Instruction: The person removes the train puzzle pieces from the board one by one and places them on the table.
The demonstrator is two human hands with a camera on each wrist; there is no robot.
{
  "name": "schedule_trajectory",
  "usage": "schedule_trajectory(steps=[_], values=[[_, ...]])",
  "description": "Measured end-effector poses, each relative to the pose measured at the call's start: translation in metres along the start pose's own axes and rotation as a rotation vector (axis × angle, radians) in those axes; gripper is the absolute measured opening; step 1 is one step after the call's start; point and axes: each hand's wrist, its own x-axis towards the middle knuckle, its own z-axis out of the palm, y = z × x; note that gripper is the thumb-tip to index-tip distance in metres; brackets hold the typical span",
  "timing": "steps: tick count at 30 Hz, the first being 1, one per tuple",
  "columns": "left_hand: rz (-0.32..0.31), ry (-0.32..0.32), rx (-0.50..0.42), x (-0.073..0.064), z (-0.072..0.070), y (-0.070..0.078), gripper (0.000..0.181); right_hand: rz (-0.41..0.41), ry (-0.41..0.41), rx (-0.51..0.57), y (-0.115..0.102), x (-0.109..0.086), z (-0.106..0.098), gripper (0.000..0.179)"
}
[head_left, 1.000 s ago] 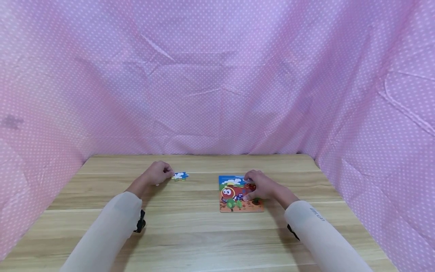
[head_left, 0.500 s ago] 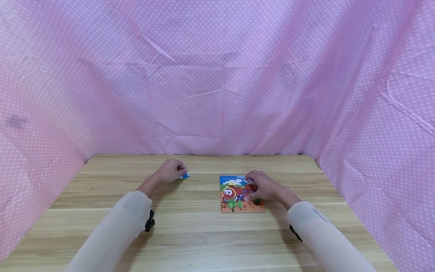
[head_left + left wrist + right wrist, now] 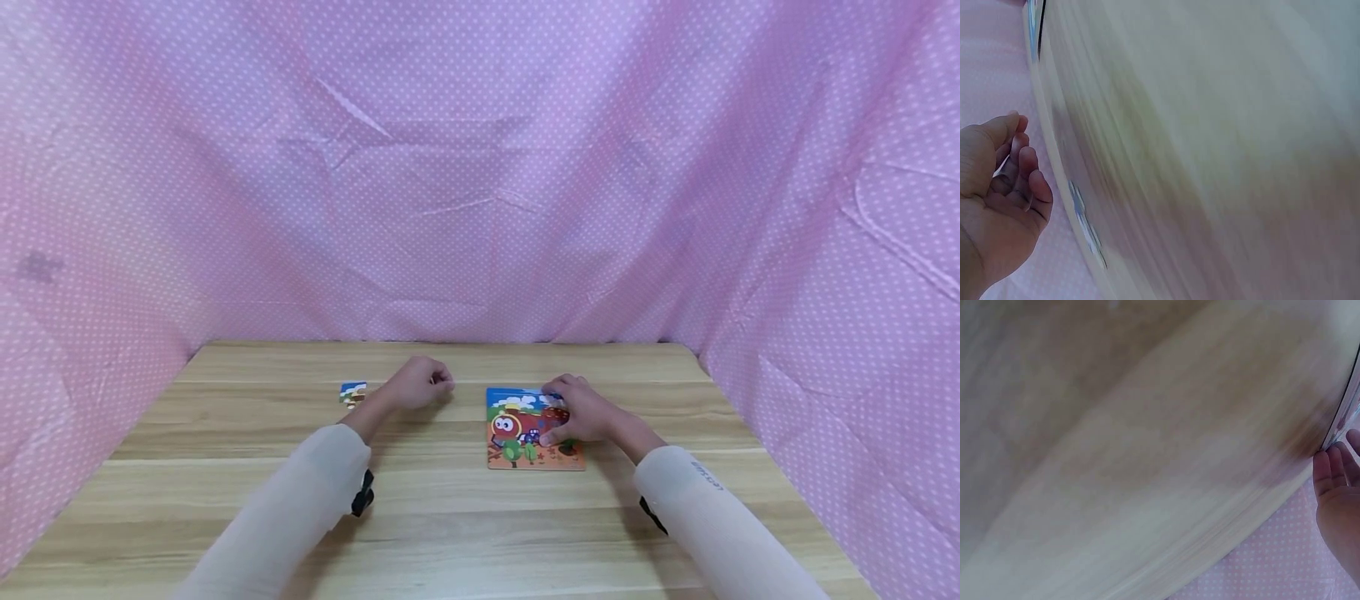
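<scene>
A square jigsaw puzzle board [image 3: 517,450] with a cartoon picture lies flat on the table in the head view. My right hand [image 3: 587,412] rests on its right side, thumb and fingertips touching the picture. In the right wrist view the right fingers [image 3: 1336,464] meet the board's dark edge [image 3: 1342,411]. My left hand [image 3: 420,383] is between the board and some loose puzzle pieces [image 3: 352,393], thumb against curled index finger. Nothing shows between those fingertips; a small piece could be hidden there. In the left wrist view, pieces [image 3: 1088,226] lie beyond the left hand [image 3: 1007,200].
A light wooden table [image 3: 450,533] carries everything. Pink dotted cloth [image 3: 480,208] hangs behind the table and along both sides. The left forearm and wrist pass just right of the loose pieces and cover part of that area.
My left hand has moved right, over the loose pieces and toward the board, uncovering pieces on the left and covering others. The right hand and the board have kept their place.
</scene>
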Motion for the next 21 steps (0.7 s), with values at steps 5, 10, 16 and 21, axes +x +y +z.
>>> schedule_trajectory(steps=[5,10,16,21], values=[[-0.008,-0.018,-0.012,0.007,0.014,0.011,0.015,0.007,0.016,-0.006,0.001,-0.001,0.000,0.102],[0.004,-0.033,-0.041,0.010,0.026,0.021,0.016,0.006,0.027,-0.014,0.001,-0.001,0.000,0.104],[0.019,-0.072,-0.052,0.016,0.039,0.033,0.015,0.001,0.031,-0.025,0.003,0.000,0.001,0.102],[0.019,-0.093,-0.059,0.022,0.052,0.041,0.016,-0.006,0.030,-0.025,0.004,0.000,0.001,0.102]])
